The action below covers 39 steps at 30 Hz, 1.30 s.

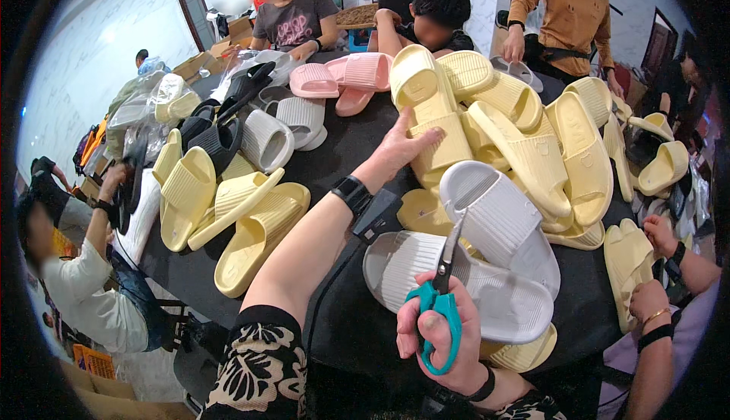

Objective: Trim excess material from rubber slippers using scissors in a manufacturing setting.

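Note:
My left hand (393,148) reaches to the pile's near left side and grips a pale yellow slide slipper (447,152), its thumb across the ribbed strap and its fingers along the edge. In my right hand (461,348) is a pair of scissors (450,319) with teal handles and dark blades, tips pointing up and away. Behind the blades lie light grey slippers (511,298), overlapping one another. More yellow slippers (521,154) are heaped beyond them, to the right of my left hand.
Loose yellow slippers (255,241), grey ones (266,140), black ones (217,142) and pink ones (365,71) lie about the black table (338,264). Several people sit or stand round it. At the right, a co-worker's hands (655,298) are at a yellow slipper (627,268).

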Available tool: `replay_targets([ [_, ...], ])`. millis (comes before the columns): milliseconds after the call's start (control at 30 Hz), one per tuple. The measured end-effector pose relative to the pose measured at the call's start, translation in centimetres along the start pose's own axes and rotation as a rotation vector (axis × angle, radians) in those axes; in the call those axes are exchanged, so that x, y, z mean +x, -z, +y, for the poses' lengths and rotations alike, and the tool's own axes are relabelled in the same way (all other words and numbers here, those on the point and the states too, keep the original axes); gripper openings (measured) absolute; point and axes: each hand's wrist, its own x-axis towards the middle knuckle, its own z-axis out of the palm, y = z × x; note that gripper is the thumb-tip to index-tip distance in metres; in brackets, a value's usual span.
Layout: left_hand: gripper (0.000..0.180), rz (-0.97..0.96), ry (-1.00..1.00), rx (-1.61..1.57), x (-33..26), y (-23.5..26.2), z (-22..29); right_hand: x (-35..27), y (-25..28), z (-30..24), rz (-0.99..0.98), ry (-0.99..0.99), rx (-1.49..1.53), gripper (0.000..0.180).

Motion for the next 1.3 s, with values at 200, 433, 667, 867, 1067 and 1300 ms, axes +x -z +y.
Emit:
replay_targets([
  [200, 0.099, 0.038, 0.146, -0.035, 1.6, -2.1, -1.3, -0.3, 0.0, -0.5, 0.027, 0.040, -0.034, 0.055],
  [433, 0.088, 0.082, 0.126, 0.002, 1.1, 1.8, -3.7, 0.4, -0.7, 0.2, 0.014, 0.008, -0.087, 0.051],
  [667, 0.048, -0.006, 0.286, -0.015, -2.8, 0.6, 0.9, 0.7, 0.2, 0.7, -0.014, 0.084, -0.154, 0.043],
  [867, 0.038, 0.072, 0.235, -0.059, -3.1, 0.6, 3.0, 0.8, 0.3, 1.1, -0.035, 0.019, -0.083, 0.039],
  [1067, 0.041, -0.002, 0.123, 0.125, 0.2, 0.1, 6.6, 0.2, 0.4, 0.4, -0.036, 0.029, -0.108, 0.040],
  [1300, 0.048, -0.068, -0.029, 0.384, 3.4, -2.9, 11.0, 0.0, 0.7, -0.3, -0.029, 0.069, -0.042, 0.044],
])
